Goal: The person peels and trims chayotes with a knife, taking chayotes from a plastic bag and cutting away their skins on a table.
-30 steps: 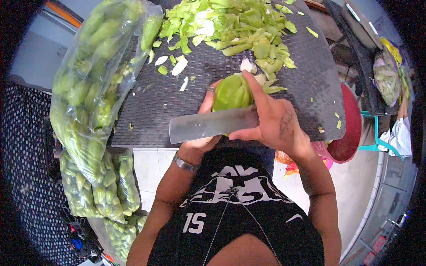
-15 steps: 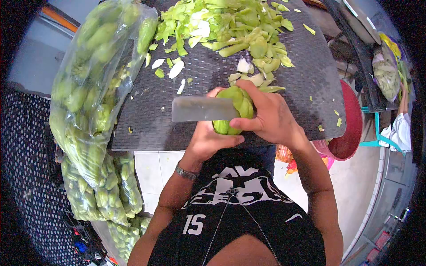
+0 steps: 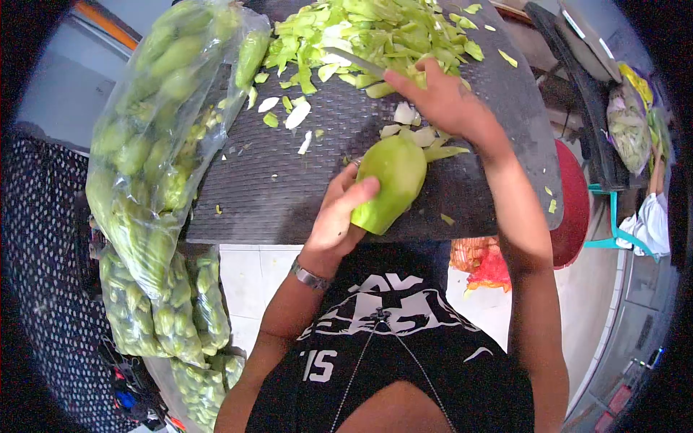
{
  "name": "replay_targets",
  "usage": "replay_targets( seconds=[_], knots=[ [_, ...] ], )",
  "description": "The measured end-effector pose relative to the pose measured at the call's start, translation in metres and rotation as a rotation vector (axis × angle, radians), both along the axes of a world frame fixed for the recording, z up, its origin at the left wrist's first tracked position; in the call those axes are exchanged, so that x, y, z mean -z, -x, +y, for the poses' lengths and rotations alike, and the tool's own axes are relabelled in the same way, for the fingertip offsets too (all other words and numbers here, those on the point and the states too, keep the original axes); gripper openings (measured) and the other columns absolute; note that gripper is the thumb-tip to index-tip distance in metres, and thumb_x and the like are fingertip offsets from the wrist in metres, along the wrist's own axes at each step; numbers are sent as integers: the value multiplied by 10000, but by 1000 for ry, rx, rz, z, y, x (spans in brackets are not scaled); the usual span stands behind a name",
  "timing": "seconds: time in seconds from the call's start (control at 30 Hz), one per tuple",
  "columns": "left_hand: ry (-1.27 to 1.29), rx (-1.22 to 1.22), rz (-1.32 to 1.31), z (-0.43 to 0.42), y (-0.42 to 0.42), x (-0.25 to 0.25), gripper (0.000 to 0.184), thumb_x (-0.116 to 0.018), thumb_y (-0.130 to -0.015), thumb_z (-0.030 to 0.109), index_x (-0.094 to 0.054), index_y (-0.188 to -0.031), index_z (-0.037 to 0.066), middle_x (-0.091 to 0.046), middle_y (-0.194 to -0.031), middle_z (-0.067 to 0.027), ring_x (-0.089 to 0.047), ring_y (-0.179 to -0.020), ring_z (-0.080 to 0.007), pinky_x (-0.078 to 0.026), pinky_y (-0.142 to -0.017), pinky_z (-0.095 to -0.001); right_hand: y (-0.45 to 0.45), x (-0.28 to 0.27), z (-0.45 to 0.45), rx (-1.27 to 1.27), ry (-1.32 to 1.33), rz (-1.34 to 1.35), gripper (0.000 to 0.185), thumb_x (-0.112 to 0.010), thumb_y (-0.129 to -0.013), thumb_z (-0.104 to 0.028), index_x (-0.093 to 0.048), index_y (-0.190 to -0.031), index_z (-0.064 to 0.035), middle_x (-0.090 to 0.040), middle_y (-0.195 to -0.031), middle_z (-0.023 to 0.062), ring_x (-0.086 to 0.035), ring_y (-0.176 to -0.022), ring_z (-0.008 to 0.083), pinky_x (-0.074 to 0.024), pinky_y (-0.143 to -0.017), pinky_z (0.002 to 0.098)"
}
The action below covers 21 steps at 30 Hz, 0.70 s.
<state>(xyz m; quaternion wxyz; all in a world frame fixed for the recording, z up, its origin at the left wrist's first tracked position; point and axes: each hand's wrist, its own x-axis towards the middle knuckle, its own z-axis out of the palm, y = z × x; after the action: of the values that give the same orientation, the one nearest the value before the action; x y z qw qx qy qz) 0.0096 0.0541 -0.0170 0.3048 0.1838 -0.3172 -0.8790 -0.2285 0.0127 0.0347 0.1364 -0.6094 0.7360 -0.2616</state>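
Note:
My left hand [image 3: 341,213] is closed around the lower left side of a pale green chayote [image 3: 395,179], its thumb pressed on the skin, just above the near part of the dark woven-pattern table [image 3: 267,209]. The chayote is tilted, and its surface looks smooth. Farther forward, my right hand [image 3: 446,102] grips a knife [image 3: 355,62] with its blade pointing left, over the near edge of a heap of green peelings [image 3: 375,32]. The knife's handle is hidden in my fingers. White and green scraps [image 3: 297,114] lie between the heap and my left hand.
A long clear plastic bag of chayotes [image 3: 162,123] lies along the table's left edge. More filled bags [image 3: 155,310] are stacked below it. To the right stand a red tub [image 3: 574,209] and a turquoise stool [image 3: 613,216]. An orange-red net bag [image 3: 480,261] is under the table.
My right hand has moved forward and away from the chayote, carrying the knife over to the peelings. In my left hand the chayote has been turned and now shows more fully.

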Motion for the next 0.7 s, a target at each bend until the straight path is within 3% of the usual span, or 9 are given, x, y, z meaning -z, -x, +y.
replay_targets(
  seconds=[0.07,0.1,0.2,0.3,0.33,0.37,0.47,0.57,0.7],
  knots=[
    [-168,37,153,2,5,-2,651,-664,-974,385,-452,-1459,6,-611,-1341,-213,-663,-1163,-354,-560,-996,-457,-2,-1,0,18,-46,-94,701,-526,-984,-655,-646,-1173,10,-693,-871,253,-691,-830,402,-538,-807,492],
    [-254,44,108,4,5,5,707,-593,-993,493,-416,-1488,21,-603,-1345,-222,-668,-1134,-388,-567,-981,-474,-2,-5,6,-7,-120,-160,685,-539,-982,-650,-663,-1110,12,-682,-823,243,-683,-779,371,-532,-765,483],
    [-338,231,319,-2,-3,17,681,-679,-965,343,-399,-1495,22,-602,-1347,-187,-649,-1167,-368,-541,-1016,-490,-9,-15,35,-55,-132,-236,643,-594,-966,-623,-674,-955,15,-644,-713,215,-633,-664,289,-497,-663,458],
    [4,-106,-63,2,4,6,711,-755,-885,155,-406,-1488,17,-606,-1336,-159,-621,-1216,-327,-523,-1040,-470,-17,-14,72,-114,-61,-302,590,-664,-942,-574,-652,-904,14,-652,-711,211,-631,-648,252,-493,-632,437],
    [12,-93,-62,0,5,0,735,-766,-855,111,-404,-1488,15,-601,-1343,-154,-613,-1229,-314,-519,-1043,-458,-21,-15,84,-136,-43,-333,572,-688,-933,-555,-643,-902,14,-663,-725,213,-640,-655,247,-498,-631,431],
    [20,-79,-61,-4,4,-7,763,-776,-825,66,-401,-1488,14,-595,-1351,-149,-605,-1241,-300,-516,-1046,-447,-24,-25,95,-136,-123,-396,515,-732,-921,-488,-643,-1030,7,-698,-796,226,-712,-743,277,-534,-674,424],
    [65,30,-32,-14,-2,-2,805,-783,-799,30,-378,-1495,16,-564,-1397,-140,-601,-1259,-277,-513,-1052,-417,-25,-22,109,-163,-25,-405,707,-783,-860,-528,-559,-1305,-25,-720,-910,257,-751,-876,372,-566,-752,432],
    [63,52,10,-12,-2,7,766,-795,-835,108,-394,-1483,41,-582,-1384,-129,-611,-1248,-286,-511,-1063,-430,-32,-26,115,-190,-7,-259,1025,-852,-736,-608,-413,-1482,-58,-681,-782,196,-731,-785,357,-530,-698,399],
    [50,-76,3,-3,17,17,552,-751,-921,222,-498,-1389,73,-625,-1333,-121,-638,-1211,-278,-511,-1078,-450,-41,-28,119,-285,67,-84,1197,-892,-654,-608,-303,-1549,-74,-698,-852,251,-703,-887,485,-551,-749,478]
  ],
)
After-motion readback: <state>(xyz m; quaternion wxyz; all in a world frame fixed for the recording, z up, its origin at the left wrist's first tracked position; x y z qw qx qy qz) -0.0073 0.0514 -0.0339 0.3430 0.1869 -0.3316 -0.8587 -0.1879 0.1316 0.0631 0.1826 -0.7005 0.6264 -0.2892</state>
